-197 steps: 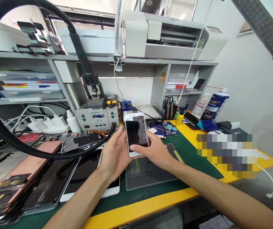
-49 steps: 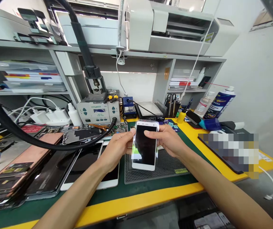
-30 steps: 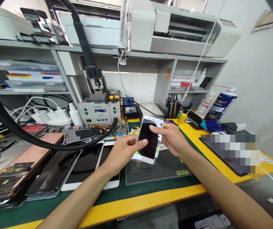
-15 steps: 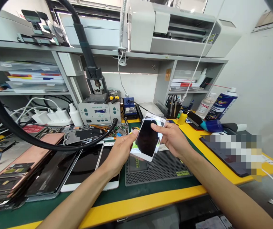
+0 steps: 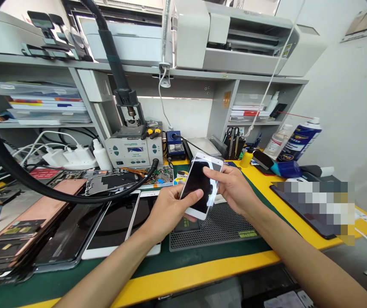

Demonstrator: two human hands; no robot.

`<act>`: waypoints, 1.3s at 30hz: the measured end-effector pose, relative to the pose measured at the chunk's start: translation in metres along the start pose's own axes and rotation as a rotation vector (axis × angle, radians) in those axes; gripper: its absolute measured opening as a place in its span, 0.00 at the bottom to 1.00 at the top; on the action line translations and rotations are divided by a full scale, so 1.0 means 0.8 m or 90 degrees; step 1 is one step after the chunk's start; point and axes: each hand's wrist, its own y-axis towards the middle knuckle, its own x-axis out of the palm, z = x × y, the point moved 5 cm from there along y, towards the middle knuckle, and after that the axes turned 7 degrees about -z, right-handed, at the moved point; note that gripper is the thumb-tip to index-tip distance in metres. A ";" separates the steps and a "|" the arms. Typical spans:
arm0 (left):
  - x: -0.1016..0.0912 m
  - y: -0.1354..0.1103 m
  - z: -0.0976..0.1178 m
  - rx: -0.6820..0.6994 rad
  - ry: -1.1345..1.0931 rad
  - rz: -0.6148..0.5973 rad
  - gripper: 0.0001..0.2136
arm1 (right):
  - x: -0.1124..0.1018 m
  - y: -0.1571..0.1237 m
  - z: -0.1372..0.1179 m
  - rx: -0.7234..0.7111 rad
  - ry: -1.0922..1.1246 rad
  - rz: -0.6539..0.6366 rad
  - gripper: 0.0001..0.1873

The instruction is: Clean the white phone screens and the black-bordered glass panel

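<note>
Both my hands hold a white smartphone [image 5: 196, 209] with a dark, shiny screen, tilted above a grey honeycomb-patterned mat [image 5: 225, 226]. My left hand [image 5: 170, 207] grips its lower left side, the thumb lying across the lower screen and the fingers mostly hidden behind. At the upper right edge, my right hand [image 5: 231, 186] is closed on the phone, thumb tip on the upper part of the glass. Behind my left hand sits a small round roll [image 5: 181, 176]. Two white-framed phones [image 5: 113, 222] lie left of the mat, partly covered by my left arm.
A black cable loop [image 5: 42, 188] hangs over the left side, in front of a grey hot-air station [image 5: 135, 149]. Disassembled phones [image 5: 39, 205] are stacked at left. On the right stand a spray can [image 5: 299, 141], a clear bottle [image 5: 276, 143] and a dark tablet-like panel [image 5: 302, 211].
My left thumb has moved from the phone's left edge onto the lower screen. The left hand has shifted slightly right, and the roll behind shows more. My right hand keeps its grip.
</note>
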 end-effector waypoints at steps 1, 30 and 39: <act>0.000 0.000 0.001 0.000 -0.007 -0.007 0.19 | -0.002 0.000 -0.001 -0.002 -0.002 0.001 0.16; -0.015 -0.003 0.013 0.005 0.014 0.009 0.16 | -0.013 0.004 -0.020 -0.062 -0.037 -0.058 0.15; -0.015 -0.005 0.008 0.001 -0.005 0.007 0.18 | -0.012 0.003 -0.019 -0.080 -0.052 -0.073 0.15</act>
